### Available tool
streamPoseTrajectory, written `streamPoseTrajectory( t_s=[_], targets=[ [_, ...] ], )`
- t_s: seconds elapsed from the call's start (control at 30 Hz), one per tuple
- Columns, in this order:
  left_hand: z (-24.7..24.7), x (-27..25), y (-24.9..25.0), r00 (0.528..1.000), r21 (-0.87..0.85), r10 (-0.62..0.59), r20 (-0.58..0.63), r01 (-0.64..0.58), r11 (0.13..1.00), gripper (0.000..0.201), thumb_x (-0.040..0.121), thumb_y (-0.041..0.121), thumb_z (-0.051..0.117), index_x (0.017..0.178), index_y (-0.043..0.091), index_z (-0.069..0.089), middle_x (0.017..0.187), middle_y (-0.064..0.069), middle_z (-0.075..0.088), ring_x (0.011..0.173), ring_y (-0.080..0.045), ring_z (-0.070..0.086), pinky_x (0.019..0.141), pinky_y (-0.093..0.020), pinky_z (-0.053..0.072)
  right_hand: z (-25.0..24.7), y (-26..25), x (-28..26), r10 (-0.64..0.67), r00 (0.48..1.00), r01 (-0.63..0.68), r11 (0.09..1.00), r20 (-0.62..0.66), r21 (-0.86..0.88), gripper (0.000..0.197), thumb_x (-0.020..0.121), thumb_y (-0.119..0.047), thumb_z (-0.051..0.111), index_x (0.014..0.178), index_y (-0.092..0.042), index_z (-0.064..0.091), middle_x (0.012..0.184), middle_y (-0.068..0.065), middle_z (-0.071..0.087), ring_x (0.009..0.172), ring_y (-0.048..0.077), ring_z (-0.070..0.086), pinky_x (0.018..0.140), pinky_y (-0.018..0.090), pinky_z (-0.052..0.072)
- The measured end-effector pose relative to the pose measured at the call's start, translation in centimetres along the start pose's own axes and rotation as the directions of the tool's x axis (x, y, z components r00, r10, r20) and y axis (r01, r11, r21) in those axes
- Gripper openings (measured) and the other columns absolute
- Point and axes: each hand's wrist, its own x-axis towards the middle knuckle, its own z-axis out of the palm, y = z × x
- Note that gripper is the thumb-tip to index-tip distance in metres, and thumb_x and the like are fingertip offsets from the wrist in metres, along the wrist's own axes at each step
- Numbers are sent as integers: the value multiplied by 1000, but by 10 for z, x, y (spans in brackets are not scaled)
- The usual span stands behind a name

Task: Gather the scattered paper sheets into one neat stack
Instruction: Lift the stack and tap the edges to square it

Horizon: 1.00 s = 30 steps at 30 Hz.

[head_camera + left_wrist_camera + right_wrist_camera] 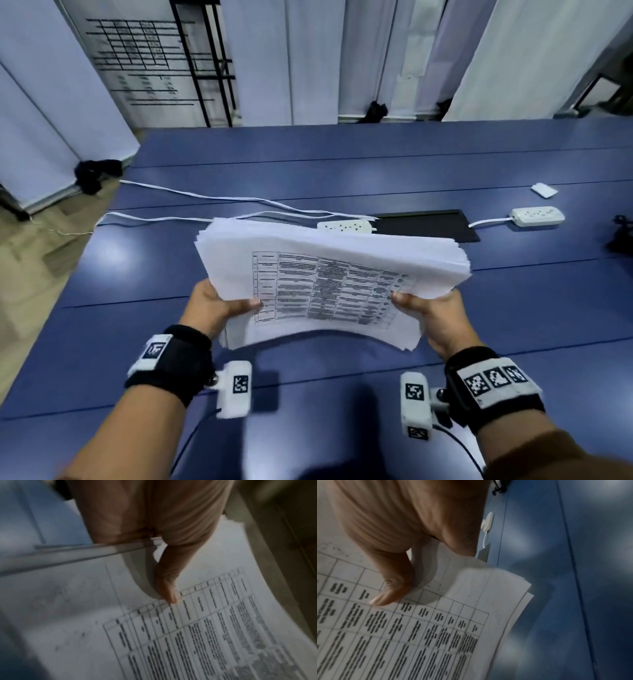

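Note:
A thick stack of white paper sheets [329,274] with a printed table on top is held in the air above the blue table [137,267]. My left hand [219,305] grips its left edge, thumb on top [169,596] and fingers hidden underneath. My right hand [428,311] grips the right edge the same way, thumb pressing the top sheet [392,592]. The stack [436,628] sags a little in the middle and its edges are slightly fanned, not flush. The printed top sheet [188,628] fills the left wrist view.
Behind the stack lie a white power strip [346,226] with white cables [205,197], a flat black panel [424,224], a second power strip [537,216] and a small white card [544,190]. White curtains hang beyond the table's far edge; the floor drops off at left.

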Motion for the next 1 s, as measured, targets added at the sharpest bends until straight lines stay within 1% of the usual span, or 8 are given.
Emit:
streamPoseTrajectory(
  t_s=[0.07, 0.13, 0.3, 0.37, 0.53, 0.73, 0.9, 1.0],
  targets=[
    [7, -2, -3, 997, -37, 36, -73, -39, 999, 36, 65, -17, 73, 95, 3, 68, 93, -2, 75, 77, -12, 72, 72, -22, 57, 6, 0, 1, -24, 1000, 24, 1000, 11, 9, 49, 61, 13, 75, 107, 3, 66, 97, 13, 74, 90, 26, 70, 75, 33, 59],
    [5, 0, 0, 994, -45, 81, -74, -84, 995, 32, 65, -15, 75, 94, -2, 69, 91, -5, 75, 77, -13, 72, 75, -24, 58, 8, -4, 4, -43, 999, 43, 999, 30, 7, 47, 65, 17, 74, 110, 4, 65, 97, 12, 75, 88, 23, 72, 73, 31, 58],
    [-8, 10, -5, 999, -99, 34, -39, -38, 994, 59, 27, 25, 96, 82, 11, 78, 90, -8, 76, 80, -16, 72, 72, -27, 58, 1, -4, 7, -10, 990, 19, 998, 138, -67, 41, 56, 14, 77, 92, -5, 71, 86, 3, 77, 77, 13, 72, 66, 25, 58],
    [-10, 11, -16, 1000, -109, -7, -30, 3, 994, 72, 21, 31, 98, 85, 7, 76, 94, -13, 74, 81, -19, 71, 72, -30, 58, -5, 6, 4, 49, 986, -30, 992, 158, -123, 41, 49, 7, 79, 87, -6, 71, 83, 2, 77, 74, 10, 71, 64, 23, 58],
    [-8, 6, -27, 998, -209, -65, 26, 70, 975, 70, 36, 8, 92, 101, -4, 67, 102, -24, 69, 81, -22, 72, 69, -30, 58, -13, 28, 3, 105, 980, -78, 985, 169, -155, 53, 47, 4, 84, 98, -2, 70, 99, 14, 75, 87, 21, 71, 74, 30, 58],
    [-8, 7, -13, 997, -194, 9, 71, 5, 981, 67, 20, 30, 98, 79, 7, 78, 84, -10, 75, 77, -18, 72, 69, -28, 58, -9, 12, 11, 86, 970, -54, 988, 227, -143, 50, 52, 2, 83, 100, -2, 70, 99, 12, 75, 91, 22, 71, 75, 31, 57],
    [-20, 13, 3, 991, -169, 82, 104, -64, 983, 70, 23, 35, 97, 82, 7, 75, 82, -2, 75, 78, -13, 69, 70, -21, 55, -12, -6, 15, 14, 967, 17, 993, 254, -121, 53, 47, -6, 84, 98, -3, 71, 95, 7, 76, 87, 15, 71, 74, 24, 56],
    [-21, 12, -16, 989, -36, 25, 143, -20, 999, 80, 26, 32, 97, 98, 11, 67, 92, -2, 72, 82, -11, 66, 69, -19, 53, -19, 6, 14, 60, 967, -8, 978, 248, -208, 57, 49, 0, 85, 104, -3, 69, 97, 4, 76, 88, 13, 71, 73, 20, 54]
  ],
)
